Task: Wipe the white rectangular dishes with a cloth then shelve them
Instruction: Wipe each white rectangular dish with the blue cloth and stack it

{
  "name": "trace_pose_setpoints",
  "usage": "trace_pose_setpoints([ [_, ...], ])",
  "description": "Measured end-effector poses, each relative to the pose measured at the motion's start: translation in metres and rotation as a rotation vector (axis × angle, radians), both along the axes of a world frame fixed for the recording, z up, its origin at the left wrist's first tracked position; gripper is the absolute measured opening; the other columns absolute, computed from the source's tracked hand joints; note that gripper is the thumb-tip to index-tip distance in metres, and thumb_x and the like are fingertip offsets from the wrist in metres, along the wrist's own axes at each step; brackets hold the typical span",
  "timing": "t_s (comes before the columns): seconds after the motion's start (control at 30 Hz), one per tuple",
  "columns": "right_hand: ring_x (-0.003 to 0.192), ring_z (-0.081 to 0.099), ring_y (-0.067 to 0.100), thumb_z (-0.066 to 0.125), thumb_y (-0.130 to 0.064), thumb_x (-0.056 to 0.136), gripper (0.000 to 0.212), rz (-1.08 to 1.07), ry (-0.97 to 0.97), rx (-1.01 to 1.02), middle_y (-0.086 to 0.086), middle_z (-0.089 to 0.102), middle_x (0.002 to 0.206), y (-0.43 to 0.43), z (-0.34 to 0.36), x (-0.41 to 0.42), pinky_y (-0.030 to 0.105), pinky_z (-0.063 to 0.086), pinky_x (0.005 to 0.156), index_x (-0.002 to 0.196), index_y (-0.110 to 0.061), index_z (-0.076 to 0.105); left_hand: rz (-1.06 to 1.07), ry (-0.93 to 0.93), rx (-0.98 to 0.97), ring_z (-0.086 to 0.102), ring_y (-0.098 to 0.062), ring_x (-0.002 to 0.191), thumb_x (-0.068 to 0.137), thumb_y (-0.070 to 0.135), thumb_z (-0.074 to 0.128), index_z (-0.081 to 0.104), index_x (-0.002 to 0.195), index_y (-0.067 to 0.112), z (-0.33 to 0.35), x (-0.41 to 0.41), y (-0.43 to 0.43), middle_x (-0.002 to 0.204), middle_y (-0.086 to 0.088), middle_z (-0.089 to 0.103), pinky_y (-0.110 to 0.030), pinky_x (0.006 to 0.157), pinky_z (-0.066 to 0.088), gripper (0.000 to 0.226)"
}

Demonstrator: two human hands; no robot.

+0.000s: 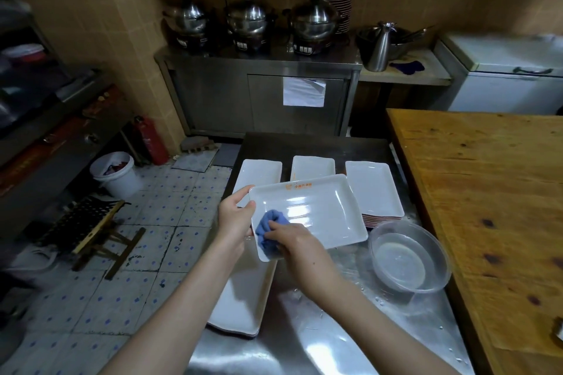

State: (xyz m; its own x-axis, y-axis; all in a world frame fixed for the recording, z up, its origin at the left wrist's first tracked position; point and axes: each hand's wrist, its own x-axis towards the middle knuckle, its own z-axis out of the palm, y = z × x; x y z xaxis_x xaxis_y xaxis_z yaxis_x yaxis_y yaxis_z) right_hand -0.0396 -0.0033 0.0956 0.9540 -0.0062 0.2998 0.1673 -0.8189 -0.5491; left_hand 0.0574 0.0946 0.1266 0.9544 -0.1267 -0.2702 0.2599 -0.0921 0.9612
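Observation:
My left hand [234, 216] grips the left edge of a white rectangular dish [320, 213] with an orange logo, holding it tilted above the steel table [335, 329]. My right hand [297, 242] holds a bunched blue cloth [269, 224] and presses it on the dish's near-left corner. More white rectangular dishes lie behind: a left stack [262, 172], a middle one [313, 167] and a tall right stack [376, 189]. Another stack of dishes [243, 298] lies under my arms at the table's left edge.
A clear plastic basin [408, 259] holding water sits at the right on the wet table. A wooden table [487, 192] borders the right side. Behind stand a steel cabinet [259, 94] with three pots, a white bucket [114, 173] and a folding stool [91, 228] on the tiled floor.

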Motion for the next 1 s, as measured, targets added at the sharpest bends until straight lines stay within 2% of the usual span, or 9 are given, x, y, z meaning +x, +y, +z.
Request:
trace_pose_setpoints([
  [0.1,0.087,0.059,0.025,0.058,0.012,0.067,0.038,0.006,0.025,0.010,0.002,0.066,0.093,-0.005,-0.005,-0.003,0.032,0.051,0.065,0.093,-0.014,0.068,0.022,0.023,-0.019,0.067,-0.030,0.091,0.096,-0.001,0.046,0.064,0.116,0.022,-0.002,0.002,0.013,0.102,-0.013,0.066,-0.040,0.071,0.058,0.035],
  [0.23,0.085,0.058,0.024,0.055,0.012,0.070,0.036,-0.010,0.056,0.061,0.000,0.064,0.091,-0.019,-0.004,-0.002,0.030,0.046,0.069,0.093,-0.012,0.069,0.084,0.017,-0.009,0.066,-0.024,0.088,0.097,0.000,0.046,0.062,0.092,0.031,-0.004,0.001,0.029,0.093,0.000,0.068,-0.036,0.071,0.056,0.035],
  [0.33,0.104,0.049,0.013,0.045,0.006,0.087,0.037,-0.089,0.125,0.080,-0.006,0.056,0.109,-0.036,-0.008,0.001,0.021,0.035,0.088,0.111,-0.011,0.067,0.146,0.041,-0.026,0.066,-0.023,0.090,0.097,-0.001,0.046,0.060,0.101,0.029,-0.008,0.001,0.044,0.098,0.001,0.066,-0.033,0.071,0.056,0.034],
  [0.4,0.113,0.051,0.018,0.044,0.006,0.088,0.037,-0.130,0.165,0.065,0.002,0.060,0.120,-0.045,-0.009,0.002,0.021,0.034,0.092,0.113,-0.010,0.066,0.193,0.060,-0.026,0.066,-0.024,0.088,0.097,-0.002,0.047,0.061,0.108,0.028,-0.014,0.001,0.056,0.101,0.000,0.066,-0.033,0.069,0.056,0.035],
  [0.47,0.100,0.059,0.030,0.047,0.010,0.084,0.031,-0.128,0.144,0.041,0.014,0.067,0.106,-0.047,-0.012,0.005,0.032,0.045,0.083,0.100,-0.005,0.069,0.238,0.086,-0.028,0.065,-0.025,0.084,0.096,-0.001,0.048,0.060,0.111,0.027,-0.021,0.000,0.066,0.107,-0.005,0.066,-0.029,0.060,0.056,0.034],
  [0.53,0.086,0.060,0.037,0.048,0.011,0.081,0.028,-0.125,0.140,0.032,0.020,0.067,0.091,-0.046,-0.017,0.010,0.040,0.045,0.073,0.092,-0.005,0.068,0.275,0.119,-0.036,0.064,-0.026,0.082,0.096,0.000,0.047,0.060,0.113,0.023,-0.029,-0.004,0.074,0.107,-0.007,0.067,-0.032,0.064,0.056,0.032],
  [0.63,0.085,0.062,0.028,0.051,0.006,0.086,0.028,-0.150,0.141,0.097,0.014,0.069,0.095,-0.040,-0.027,0.014,0.030,0.042,0.068,0.099,-0.009,0.070,0.328,0.158,-0.039,0.064,-0.025,0.084,0.097,0.002,0.047,0.060,0.120,0.022,-0.043,-0.012,0.082,0.103,-0.007,0.067,-0.044,0.079,0.055,0.033],
  [0.73,0.086,0.063,0.020,0.055,0.004,0.087,0.030,-0.225,0.130,0.167,0.008,0.070,0.098,-0.038,-0.039,0.018,0.019,0.038,0.068,0.108,-0.012,0.070,0.410,0.163,-0.083,0.064,-0.026,0.090,0.097,-0.001,0.047,0.058,0.117,0.022,-0.057,-0.024,0.090,0.106,-0.011,0.065,-0.042,0.080,0.055,0.033],
  [1.0,0.081,0.060,0.014,0.060,0.012,0.079,0.030,-0.296,0.126,0.186,0.013,0.071,0.095,-0.041,-0.056,0.022,0.010,0.036,0.071,0.103,-0.003,0.070,0.658,0.222,-0.014,0.061,-0.031,0.106,0.096,-0.003,0.043,0.057,0.118,0.021,-0.099,-0.052,0.111,0.121,-0.013,0.060,-0.053,0.090,0.053,0.036],
])
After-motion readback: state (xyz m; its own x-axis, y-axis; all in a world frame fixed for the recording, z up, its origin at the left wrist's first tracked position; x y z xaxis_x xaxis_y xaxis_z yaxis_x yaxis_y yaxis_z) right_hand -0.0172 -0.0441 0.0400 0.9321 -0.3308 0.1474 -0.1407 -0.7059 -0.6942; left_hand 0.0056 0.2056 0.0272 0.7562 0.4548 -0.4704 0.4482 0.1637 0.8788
